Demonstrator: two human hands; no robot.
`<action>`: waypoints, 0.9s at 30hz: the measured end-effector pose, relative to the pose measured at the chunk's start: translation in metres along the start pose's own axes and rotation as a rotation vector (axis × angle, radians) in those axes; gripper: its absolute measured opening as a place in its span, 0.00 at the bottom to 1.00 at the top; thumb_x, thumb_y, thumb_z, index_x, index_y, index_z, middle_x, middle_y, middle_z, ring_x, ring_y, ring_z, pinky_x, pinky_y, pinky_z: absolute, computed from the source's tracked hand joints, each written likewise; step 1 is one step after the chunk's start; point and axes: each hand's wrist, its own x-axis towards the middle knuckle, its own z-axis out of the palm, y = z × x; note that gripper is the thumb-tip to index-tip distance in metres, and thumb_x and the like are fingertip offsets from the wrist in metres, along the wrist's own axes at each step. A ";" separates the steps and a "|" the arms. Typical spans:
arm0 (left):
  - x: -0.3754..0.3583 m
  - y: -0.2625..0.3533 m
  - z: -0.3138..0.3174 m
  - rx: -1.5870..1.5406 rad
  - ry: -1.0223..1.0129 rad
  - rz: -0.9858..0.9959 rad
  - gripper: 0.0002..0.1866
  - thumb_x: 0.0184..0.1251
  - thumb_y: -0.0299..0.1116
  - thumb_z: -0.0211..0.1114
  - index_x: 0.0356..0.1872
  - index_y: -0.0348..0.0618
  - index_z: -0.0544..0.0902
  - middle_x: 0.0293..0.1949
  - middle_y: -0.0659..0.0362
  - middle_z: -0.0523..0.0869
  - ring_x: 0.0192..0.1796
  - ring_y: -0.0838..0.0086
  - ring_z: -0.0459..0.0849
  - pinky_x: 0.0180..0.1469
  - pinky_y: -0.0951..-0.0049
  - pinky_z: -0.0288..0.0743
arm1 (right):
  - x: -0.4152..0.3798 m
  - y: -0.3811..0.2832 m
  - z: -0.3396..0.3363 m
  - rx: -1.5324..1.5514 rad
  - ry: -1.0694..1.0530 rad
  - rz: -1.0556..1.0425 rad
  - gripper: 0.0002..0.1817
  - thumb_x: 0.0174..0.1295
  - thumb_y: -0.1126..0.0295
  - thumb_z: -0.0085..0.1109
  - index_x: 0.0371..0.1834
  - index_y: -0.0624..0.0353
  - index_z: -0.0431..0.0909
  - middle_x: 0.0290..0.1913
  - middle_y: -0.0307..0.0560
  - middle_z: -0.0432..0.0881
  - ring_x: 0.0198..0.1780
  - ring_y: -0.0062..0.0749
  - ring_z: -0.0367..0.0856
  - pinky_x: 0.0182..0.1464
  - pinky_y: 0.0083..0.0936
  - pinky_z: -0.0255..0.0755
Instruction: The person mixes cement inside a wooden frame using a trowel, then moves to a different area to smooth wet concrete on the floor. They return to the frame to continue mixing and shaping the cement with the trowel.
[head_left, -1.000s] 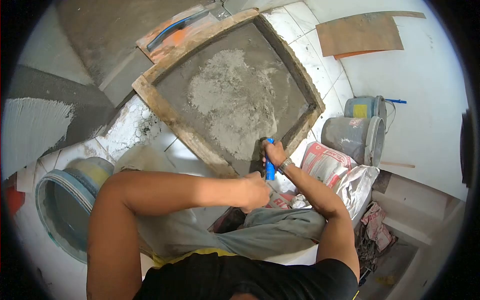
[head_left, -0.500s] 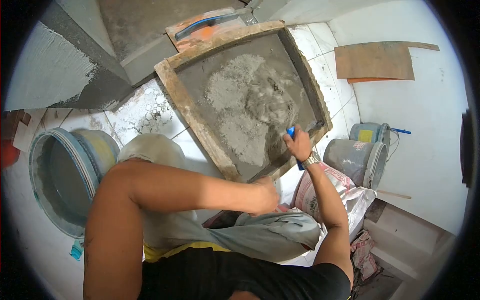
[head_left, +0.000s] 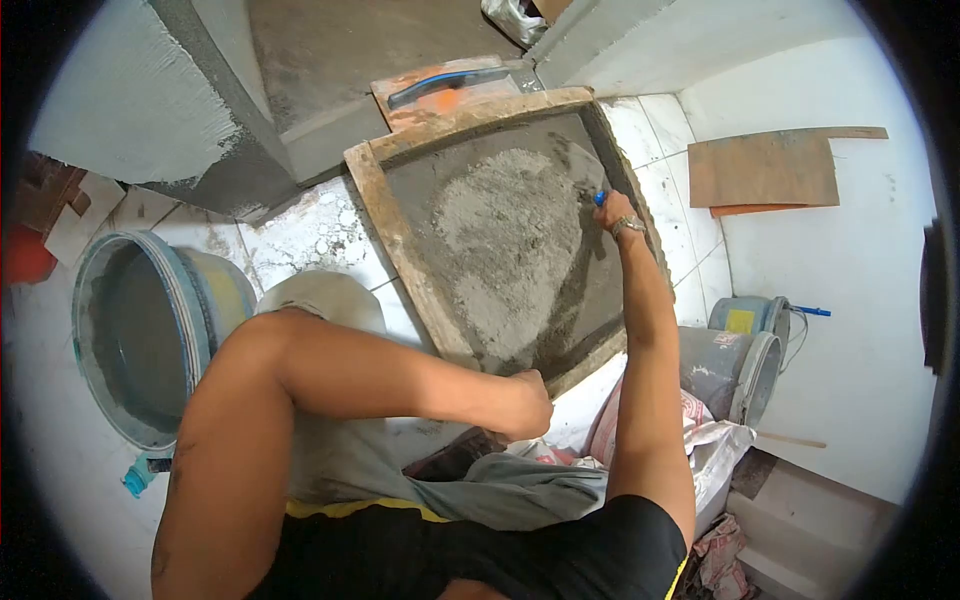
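A square wooden-framed mixing tray lies on the tiled floor with a pale heap of dry cement mix on darker mortar. My right hand reaches to the tray's far right side and grips a trowel with a blue handle; its blade rests on the mix near the far edge. My left hand is closed, resting near my knee by the tray's near corner, with nothing visible in it.
A large blue-rimmed bucket stands at the left. Two smaller buckets and cement bags lie at the right. An orange float with a blue handle sits beyond the tray. A brown board leans at the right wall.
My right hand has carried the trowel from the tray's near right corner across to its far right side. My view has shifted, showing more of the left bucket. My left hand stayed put.
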 end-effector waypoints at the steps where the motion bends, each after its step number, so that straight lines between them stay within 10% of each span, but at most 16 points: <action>1: 0.002 -0.001 0.001 -0.023 -0.004 0.014 0.10 0.48 0.37 0.73 0.31 0.45 0.88 0.36 0.58 0.88 0.40 0.65 0.87 0.44 0.61 0.71 | 0.005 -0.003 0.004 0.010 0.000 0.001 0.16 0.55 0.64 0.61 0.43 0.62 0.81 0.42 0.63 0.84 0.48 0.58 0.83 0.51 0.44 0.77; 9: 0.013 -0.008 0.008 -0.012 -0.061 0.012 0.13 0.47 0.37 0.73 0.34 0.44 0.88 0.36 0.57 0.88 0.41 0.63 0.87 0.45 0.59 0.73 | -0.077 -0.029 -0.025 -0.200 -0.037 -0.458 0.12 0.53 0.69 0.61 0.41 0.59 0.78 0.37 0.62 0.84 0.40 0.57 0.83 0.43 0.47 0.77; 19: 0.017 -0.003 0.010 0.051 -0.084 0.029 0.17 0.47 0.41 0.75 0.38 0.45 0.88 0.42 0.58 0.88 0.44 0.64 0.86 0.45 0.58 0.73 | -0.074 0.066 -0.003 -0.025 0.074 0.072 0.17 0.53 0.62 0.63 0.43 0.59 0.78 0.40 0.63 0.84 0.45 0.60 0.82 0.48 0.46 0.77; 27: 0.026 -0.004 0.006 0.025 -0.113 0.059 0.16 0.48 0.42 0.75 0.38 0.48 0.89 0.43 0.61 0.88 0.45 0.66 0.86 0.42 0.57 0.75 | 0.007 -0.045 -0.125 -0.441 0.108 -0.179 0.14 0.62 0.66 0.51 0.46 0.57 0.83 0.47 0.57 0.85 0.49 0.48 0.86 0.47 0.41 0.80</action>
